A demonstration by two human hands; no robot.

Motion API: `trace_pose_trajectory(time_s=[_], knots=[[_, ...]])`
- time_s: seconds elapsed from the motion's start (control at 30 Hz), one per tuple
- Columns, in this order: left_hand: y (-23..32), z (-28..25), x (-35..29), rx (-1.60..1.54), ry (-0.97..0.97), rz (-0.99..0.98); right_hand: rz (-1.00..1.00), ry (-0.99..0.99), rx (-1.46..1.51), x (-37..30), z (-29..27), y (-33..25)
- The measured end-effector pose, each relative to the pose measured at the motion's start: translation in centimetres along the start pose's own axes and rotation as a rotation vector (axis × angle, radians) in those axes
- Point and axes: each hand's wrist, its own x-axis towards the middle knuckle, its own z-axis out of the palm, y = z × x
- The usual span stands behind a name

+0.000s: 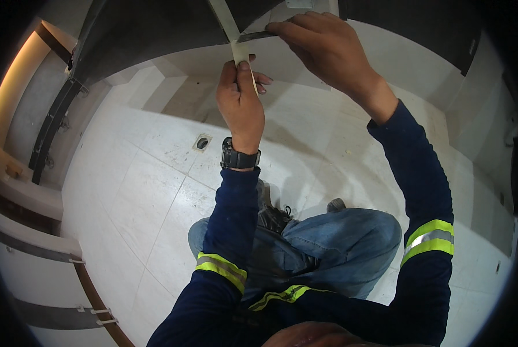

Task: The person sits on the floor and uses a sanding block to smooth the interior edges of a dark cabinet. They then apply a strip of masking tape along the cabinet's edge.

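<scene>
My left hand [241, 98], with a black watch [240, 156] on its wrist, pinches the lower end of a pale, flat strip [241, 53] between thumb and fingers. The strip runs up along the edge of a dark panel [155, 32]. My right hand [334, 49] is raised to the right of it, its fingers closed around one end of a thin dark bar [257, 36]. The bar's other end meets the strip just above my left hand. Whether the bar is a blade or another tool, I cannot tell.
I sit with legs folded, in blue jeans [345, 243], on a pale tiled floor [149, 191]. A square floor drain [202, 142] lies left of my left wrist. Another dark panel [412, 29] hangs at the upper right. Frames with brown and grey bars [91, 289] stand at the left.
</scene>
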Motion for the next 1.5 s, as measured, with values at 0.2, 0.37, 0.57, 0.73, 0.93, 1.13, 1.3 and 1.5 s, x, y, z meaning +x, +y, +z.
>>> trace_pose_trajectory(time_s=[0.2, 0.37, 0.57, 0.73, 0.93, 1.13, 1.3, 1.5], knots=[[-1.1, -0.3, -0.3, -0.03, -0.011, 0.045, -0.026, 0.02, 0.01, 2.0, 0.0, -1.2], [-5.3, -1.3, -3.1, 0.011, -0.173, -0.289, 0.083, -0.179, -0.031, 1.1, 1.7, -2.7], [-7.5, -4.4, -7.6, -0.124, -0.379, -0.597, 0.666, -0.415, 0.126, -13.5, 9.2, -3.6], [-5.2, -6.6, -7.1, -0.029, -0.466, -0.581, 0.798, -1.476, 0.238, -32.3, 13.6, -16.0], [-2.2, -9.0, -6.7, 0.215, -0.358, -0.329, 0.915, -1.049, 0.396, -31.9, 15.1, -15.4], [0.2, -8.4, -5.4, 0.158, -0.286, -0.338, 1.153, -0.028, 1.019, -14.0, 10.0, -13.5], [1.7, -7.3, -5.1, -0.027, -0.285, -0.469, 1.069, 0.018, 1.157, -7.8, 5.5, -17.4], [3.2, -9.7, -2.0, 0.269, -0.375, -0.469, 1.168, -0.138, 1.13, -6.1, 3.4, -17.9]])
